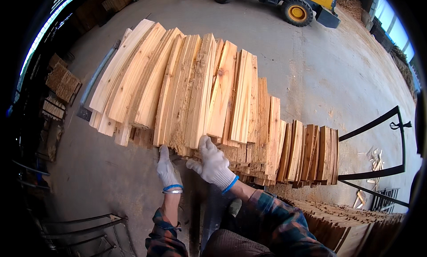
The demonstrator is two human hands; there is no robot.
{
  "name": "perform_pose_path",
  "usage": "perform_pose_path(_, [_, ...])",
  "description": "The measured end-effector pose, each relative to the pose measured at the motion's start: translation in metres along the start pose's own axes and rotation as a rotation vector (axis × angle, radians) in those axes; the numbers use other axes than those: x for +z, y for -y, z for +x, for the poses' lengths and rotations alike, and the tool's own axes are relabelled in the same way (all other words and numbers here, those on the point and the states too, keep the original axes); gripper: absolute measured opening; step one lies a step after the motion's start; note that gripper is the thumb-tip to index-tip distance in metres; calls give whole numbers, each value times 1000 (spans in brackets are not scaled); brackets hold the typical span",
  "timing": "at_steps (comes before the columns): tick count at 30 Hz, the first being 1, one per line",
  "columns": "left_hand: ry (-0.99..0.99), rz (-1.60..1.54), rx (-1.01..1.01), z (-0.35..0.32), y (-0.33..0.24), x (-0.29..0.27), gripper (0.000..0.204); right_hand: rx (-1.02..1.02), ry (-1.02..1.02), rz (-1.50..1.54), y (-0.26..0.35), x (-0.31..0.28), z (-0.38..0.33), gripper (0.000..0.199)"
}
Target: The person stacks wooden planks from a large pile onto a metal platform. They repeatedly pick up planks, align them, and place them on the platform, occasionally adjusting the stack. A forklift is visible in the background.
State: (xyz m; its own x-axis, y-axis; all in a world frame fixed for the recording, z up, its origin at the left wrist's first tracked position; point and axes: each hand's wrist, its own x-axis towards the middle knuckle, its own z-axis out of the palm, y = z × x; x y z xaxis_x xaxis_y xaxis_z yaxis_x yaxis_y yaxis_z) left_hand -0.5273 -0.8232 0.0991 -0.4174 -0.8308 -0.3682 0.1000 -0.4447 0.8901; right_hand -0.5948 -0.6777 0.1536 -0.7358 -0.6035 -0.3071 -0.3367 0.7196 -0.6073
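Note:
A long row of pale wooden planks [200, 88], stood side by side on edge, runs across the middle of the head view. My left hand [168, 171], in a white glove with a blue cuff, is at the near ends of the planks, one finger stretched up against them. Close to its right, my right hand [214, 165], gloved the same way, touches the near end of a rough-edged plank [202, 92] with a raised finger, its thumb held apart. Neither hand appears wrapped around a plank; some fingers are hidden. Beneath the upper planks lie more wooden pieces [242, 157].
A black metal frame [402, 141] stands at the row's right end, and a blue-grey bar [98, 72] at its left. More stacked wood [329, 217] sits at lower right. Another metal frame [89, 226] is at lower left. A yellow wheel loader [298, 10] stands on the far floor.

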Motion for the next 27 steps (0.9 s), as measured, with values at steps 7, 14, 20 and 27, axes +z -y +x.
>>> perform_pose_path(7, [211,311,-19,58,-41,-71,54,104,-74,1474,-48,41,18,60])
perform_pose_path(14, [243,1130,148,83,-67,-5,61,147,51,1626,-44,55,55,68])
perform_pose_path(20, [328,791,116,17,-69,-23,57,175,159,1703,-30,59,-1,79])
perform_pose_path(27, [442,407,-353,-70,-7,-142,71,249,389,1521,-95,51,-107,81])
